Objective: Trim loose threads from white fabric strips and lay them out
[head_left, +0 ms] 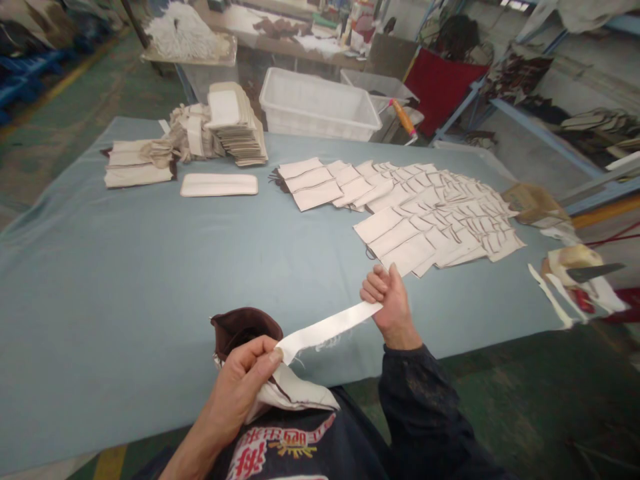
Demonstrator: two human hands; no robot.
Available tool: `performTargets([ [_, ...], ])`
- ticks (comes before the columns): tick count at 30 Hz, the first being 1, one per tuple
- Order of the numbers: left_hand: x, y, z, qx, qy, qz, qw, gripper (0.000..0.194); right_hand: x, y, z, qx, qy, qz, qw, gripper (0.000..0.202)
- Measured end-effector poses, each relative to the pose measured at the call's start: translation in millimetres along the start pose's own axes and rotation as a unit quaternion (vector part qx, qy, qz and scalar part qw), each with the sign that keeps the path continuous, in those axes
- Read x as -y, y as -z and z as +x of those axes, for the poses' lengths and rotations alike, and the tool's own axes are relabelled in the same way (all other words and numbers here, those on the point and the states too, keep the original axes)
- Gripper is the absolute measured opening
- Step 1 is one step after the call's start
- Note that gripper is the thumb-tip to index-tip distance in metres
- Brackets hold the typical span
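Observation:
A white fabric strip [327, 328] stretches between my two hands above the table's front edge. My right hand [390, 303] is closed round the strip's right end. With thumb and fingers pinched, my left hand [245, 380] holds the strip's left end, next to a cream cloth piece with dark trim [300, 393]. That piece lies against my body, and a dark brown open pouch part [247, 327] shows behind my left fingers. Loose threads hang under the strip.
Rows of overlapping cream pieces [400, 233] cover the table's right half. On the blue-grey table [150, 287] also lie a flat cream panel [219, 185], a panel stack [237, 127] and bundled cloth [140, 163]. A white bin [320, 107] stands behind; a blade [595, 272] lies right.

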State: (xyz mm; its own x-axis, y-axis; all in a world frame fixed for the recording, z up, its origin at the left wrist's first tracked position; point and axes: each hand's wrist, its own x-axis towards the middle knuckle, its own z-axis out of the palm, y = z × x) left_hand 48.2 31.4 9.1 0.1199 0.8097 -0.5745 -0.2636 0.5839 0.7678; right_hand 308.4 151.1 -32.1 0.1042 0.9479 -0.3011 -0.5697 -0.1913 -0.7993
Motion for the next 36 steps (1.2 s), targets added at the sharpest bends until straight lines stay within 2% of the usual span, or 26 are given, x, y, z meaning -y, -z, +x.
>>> performTargets([
  [2, -1, 1.6, 1, 0.000, -0.001, 0.008, 1.000, 0.053, 0, 4, -3, -0.056, 0.084, -0.135, 0.986, 0.044],
  [3, -2, 2.5, 1, 0.001, -0.005, 0.022, 1.000, 0.051, -2, 2, -8, -0.056, 0.119, -0.196, 0.972, 0.044],
  [5, -3, 4.9, 4, 0.014, -0.020, 0.072, 0.997, 0.048, -8, -11, -26, 0.019, 0.135, -0.277, 0.951, 0.042],
  [8, -6, 9.3, 9, 0.044, -0.059, 0.185, 0.980, 0.044, -25, -42, -54, 0.216, 0.035, -0.292, 0.931, 0.041],
  [10, -10, 11.7, 10, 0.057, -0.086, 0.262, 0.960, 0.041, -41, -59, -64, 0.311, -0.033, -0.275, 0.909, 0.043],
  [13, -14, 14.4, 7, 0.068, -0.108, 0.345, 0.930, 0.035, -65, -69, -64, 0.378, -0.081, -0.261, 0.885, 0.054],
  [16, -17, 16.9, 1, 0.072, -0.113, 0.401, 0.906, 0.028, -78, -69, -59, 0.413, -0.081, -0.272, 0.865, 0.063],
  [20, -18, 19.9, -2, 0.055, -0.116, 0.439, 0.889, 0.024, -76, -69, -57, 0.434, -0.088, -0.327, 0.835, 0.059],
  [25, -16, 22.8, 0, 0.043, -0.115, 0.443, 0.888, 0.023, -61, -74, -56, 0.449, -0.178, -0.350, 0.803, 0.042],
  [30, -17, 23.6, 4, 0.036, -0.088, 0.388, 0.917, 0.028, -51, -72, -56, 0.425, -0.208, -0.331, 0.816, 0.049],
  [33, -19, 26.2, 6, 0.041, -0.099, 0.340, 0.934, 0.038, -52, -68, -59, 0.409, -0.213, -0.316, 0.829, 0.053],
  [36, -16, 35.4, 8, -0.012, -0.120, 0.302, 0.946, 0.045, -55, -67, -61, 0.377, -0.207, -0.306, 0.849, 0.056],
])
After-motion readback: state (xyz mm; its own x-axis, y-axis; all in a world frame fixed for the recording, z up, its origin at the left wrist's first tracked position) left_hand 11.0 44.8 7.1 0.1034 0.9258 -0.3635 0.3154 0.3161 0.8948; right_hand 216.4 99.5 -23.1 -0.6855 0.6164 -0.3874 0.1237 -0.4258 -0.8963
